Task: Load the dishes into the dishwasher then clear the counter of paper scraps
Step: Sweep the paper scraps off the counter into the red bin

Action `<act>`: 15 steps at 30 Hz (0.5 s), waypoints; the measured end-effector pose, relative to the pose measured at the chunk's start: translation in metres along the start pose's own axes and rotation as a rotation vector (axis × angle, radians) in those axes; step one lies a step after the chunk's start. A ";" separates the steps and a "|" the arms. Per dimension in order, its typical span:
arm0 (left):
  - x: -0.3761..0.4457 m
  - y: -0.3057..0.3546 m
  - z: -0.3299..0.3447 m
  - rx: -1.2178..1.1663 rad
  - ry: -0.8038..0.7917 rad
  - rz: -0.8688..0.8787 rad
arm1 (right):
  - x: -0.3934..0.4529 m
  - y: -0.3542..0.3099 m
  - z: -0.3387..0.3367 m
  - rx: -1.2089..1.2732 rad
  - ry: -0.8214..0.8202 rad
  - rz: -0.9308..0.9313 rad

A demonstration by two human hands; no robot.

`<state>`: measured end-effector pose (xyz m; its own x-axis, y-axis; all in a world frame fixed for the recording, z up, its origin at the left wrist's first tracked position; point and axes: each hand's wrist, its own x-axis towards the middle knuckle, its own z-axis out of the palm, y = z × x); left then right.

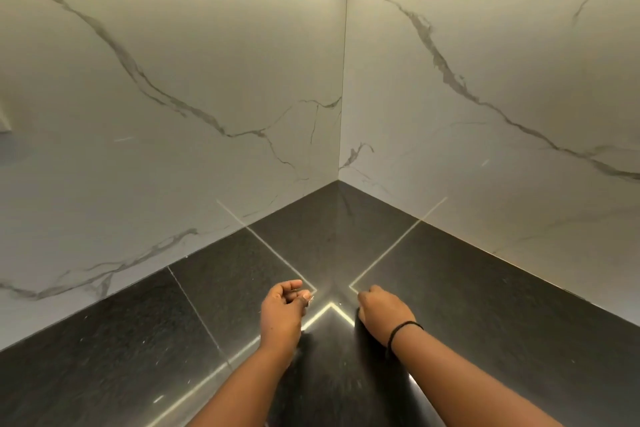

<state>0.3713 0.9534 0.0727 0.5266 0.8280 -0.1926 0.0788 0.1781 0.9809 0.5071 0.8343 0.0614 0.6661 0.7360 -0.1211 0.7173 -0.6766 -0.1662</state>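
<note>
Hovering over the dark surface (485, 305) corner, left hand (282, 310) pinches something tiny, perhaps a scrap; right hand (382, 310) curls knuckles-down, contents hidden, no scraps visible nearby.

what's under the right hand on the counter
The right hand rests knuckles-up on the dark counter, fingers curled down. Only bare counter shows around it; whatever lies beneath the fingers is covered.

Head view, angled down, close over counter (121, 350) corner.
</note>
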 end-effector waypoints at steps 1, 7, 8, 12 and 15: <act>-0.005 -0.002 -0.004 -0.044 -0.002 -0.032 | -0.013 -0.001 0.002 0.030 0.001 0.004; -0.044 -0.013 -0.015 -0.128 -0.146 -0.096 | -0.092 -0.013 0.007 0.272 0.047 0.080; -0.054 -0.017 -0.017 -0.098 -0.180 -0.088 | -0.105 -0.016 0.007 0.284 0.046 0.088; -0.095 -0.043 -0.020 0.114 -0.360 -0.003 | -0.153 -0.025 0.010 0.227 0.103 0.084; -0.141 -0.069 -0.021 0.206 -0.469 0.076 | -0.191 -0.029 0.021 0.186 0.117 0.097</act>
<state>0.2738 0.8357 0.0314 0.8563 0.4989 -0.1338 0.1658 -0.0201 0.9860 0.3545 0.7143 0.0687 0.7572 0.6523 -0.0327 0.6059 -0.7203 -0.3377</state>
